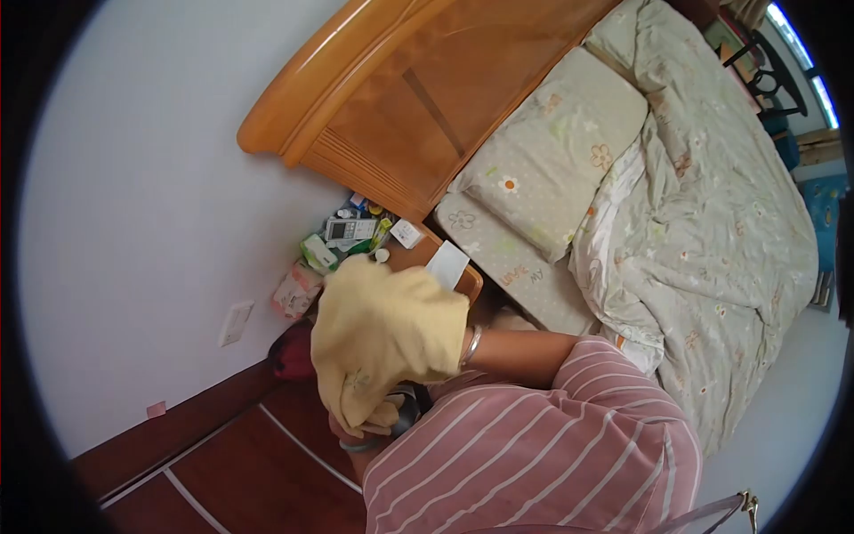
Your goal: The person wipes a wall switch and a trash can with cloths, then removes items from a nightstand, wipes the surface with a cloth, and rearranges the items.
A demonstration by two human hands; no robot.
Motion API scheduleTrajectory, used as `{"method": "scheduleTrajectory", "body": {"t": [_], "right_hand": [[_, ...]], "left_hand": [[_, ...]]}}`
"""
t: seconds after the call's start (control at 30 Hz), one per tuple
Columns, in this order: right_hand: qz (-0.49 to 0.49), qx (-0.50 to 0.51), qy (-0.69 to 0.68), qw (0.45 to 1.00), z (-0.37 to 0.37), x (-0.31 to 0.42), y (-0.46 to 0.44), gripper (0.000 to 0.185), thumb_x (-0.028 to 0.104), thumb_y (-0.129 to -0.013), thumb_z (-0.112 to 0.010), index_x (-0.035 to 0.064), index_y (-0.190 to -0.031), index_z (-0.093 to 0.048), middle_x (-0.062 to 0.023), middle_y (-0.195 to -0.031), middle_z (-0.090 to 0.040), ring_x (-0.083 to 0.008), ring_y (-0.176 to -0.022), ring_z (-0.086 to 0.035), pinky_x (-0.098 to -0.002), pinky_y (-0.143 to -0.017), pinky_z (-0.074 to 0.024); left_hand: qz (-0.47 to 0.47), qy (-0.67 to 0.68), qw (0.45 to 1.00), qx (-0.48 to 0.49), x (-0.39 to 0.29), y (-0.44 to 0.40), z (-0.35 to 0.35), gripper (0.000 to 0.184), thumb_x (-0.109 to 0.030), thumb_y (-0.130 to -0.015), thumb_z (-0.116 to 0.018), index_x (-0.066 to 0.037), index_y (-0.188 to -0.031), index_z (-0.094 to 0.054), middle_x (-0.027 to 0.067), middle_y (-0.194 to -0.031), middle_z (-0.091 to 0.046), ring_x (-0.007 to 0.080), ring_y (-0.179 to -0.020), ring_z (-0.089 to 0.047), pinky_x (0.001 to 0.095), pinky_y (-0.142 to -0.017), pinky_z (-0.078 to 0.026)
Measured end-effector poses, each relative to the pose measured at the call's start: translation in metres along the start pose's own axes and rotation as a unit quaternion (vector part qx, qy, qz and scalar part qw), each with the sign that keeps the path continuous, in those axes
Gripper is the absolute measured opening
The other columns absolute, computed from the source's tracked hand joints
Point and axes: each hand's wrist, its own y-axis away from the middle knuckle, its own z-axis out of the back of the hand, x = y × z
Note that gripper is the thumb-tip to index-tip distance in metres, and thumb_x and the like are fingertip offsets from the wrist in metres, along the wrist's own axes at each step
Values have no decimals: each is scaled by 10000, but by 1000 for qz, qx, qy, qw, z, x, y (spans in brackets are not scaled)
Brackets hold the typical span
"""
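Observation:
A pale yellow cloth [387, 311], perhaps a garment, hangs in front of me. My right forearm reaches in from the right with a silver bracelet [472, 345] at the wrist. Beyond the bracelet the cloth covers my right hand, so its fingers are hidden. Folds of the cloth droop toward the floor, with a small printed patch on the lower part. My left hand does not show clearly. Below the cloth's lower edge are a bit of skin and a grey-black item [406, 411] that I cannot make out.
Beside the bed's wooden headboard [374, 98], a nightstand [418, 254] holds a remote [350, 230], a white sheet [447, 265] and small packets. The bed carries a floral pillow [556, 151] and a rumpled quilt [712, 222]. A dark red bag-like item [294, 350] lies by the wall.

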Motion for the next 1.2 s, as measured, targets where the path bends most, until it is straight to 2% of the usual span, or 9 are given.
{"method": "scheduleTrajectory", "body": {"t": [0.13, 0.23, 0.33, 0.5, 0.7, 0.93, 1.0, 1.07, 1.2], "right_hand": [[28, -134, 24, 990, 39, -5, -27, 301, 195, -881, -514, 71, -1154, -494, -87, -1166, -506, -194, -1051, -472, -298, -878, -368], [50, -198, 65, 977, 71, 0, -61, 317, 206, -885, -509, 72, -1172, -480, -85, -1182, -497, -195, -1064, -465, -296, -890, -363], [62, -214, 101, 970, 103, 10, -100, 334, 216, -890, -503, 73, -1190, -467, -83, -1199, -488, -195, -1078, -458, -293, -902, -359], [59, -166, 147, 973, 132, 23, -153, 362, 233, -898, -494, 75, -1220, -444, -80, -1226, -473, -196, -1101, -447, -288, -922, -352], [55, -68, 178, 980, 125, 32, -195, 396, 253, -907, -483, 76, -1256, -417, -76, -1259, -455, -197, -1129, -433, -283, -946, -344], [95, 61, 205, 972, 76, 21, -293, 436, 276, -918, -470, 79, -1298, -385, -72, -1298, -434, -198, -1161, -416, -276, -974, -334], [105, 60, 213, 970, 51, 5, -310, 448, 283, -921, -466, 79, -1310, -376, -70, -1309, -428, -199, -1170, -411, -274, -982, -331], [115, 27, 238, 964, 29, -10, -314, 411, 287, -921, -473, 84, -1274, -424, -71, -1285, -452, -186, -1154, -434, -264, -971, -346], [241, 16, 192, 951, 1, 32, -270, 339, 219, -919, -482, 80, -1227, -465, -69, -1219, -501, -165, -1073, -494, -253, -918, -398]], "left_hand": [[-1, -110, 990, 93, -6, -22, -72, 424, -239, -876, -465, 38, -1197, -456, 167, -1022, -608, 290, -798, -638, 376, -711, -540], [61, -173, 971, 155, -6, -60, -91, 474, -243, -871, -471, 75, -1219, -419, 203, -1024, -601, 312, -802, -636, 383, -710, -541], [57, -181, 968, 166, 2, -87, -123, 549, -239, -872, -493, 43, -1310, -320, 195, -1115, -555, 282, -838, -625, 352, -733, -520], [47, -169, 962, 212, 0, -103, -165, 558, -253, -882, -478, 89, -1291, -311, 254, -1081, -563, 341, -924, -622, 401, -758, -545], [12, -175, 969, 177, -15, -93, -171, 565, -241, -881, -485, 68, -1314, -294, 221, -1225, -489, 363, -1040, -570, 418, -822, -520], [-143, -188, 958, 160, -41, -108, -192, 521, -179, -894, -473, 37, -1331, -292, 164, -1249, -479, 275, -1127, -509, 394, -945, -421], [-139, -110, 974, 141, -48, -108, -206, 511, -154, -888, -492, 30, -1326, -306, 147, -1244, -482, 248, -1109, -517, 353, -937, -422], [-142, -126, 972, 140, -45, -108, -200, 492, -131, -894, -470, 29, -1328, -305, 142, -1250, -479, 246, -1109, -517, 361, -932, -427], [-123, -103, 978, 129, -27, -103, -185, 478, -115, -898, -453, 22, -1331, -303, 133, -1253, -477, 240, -1103, -516, 381, -920, -434]]}}
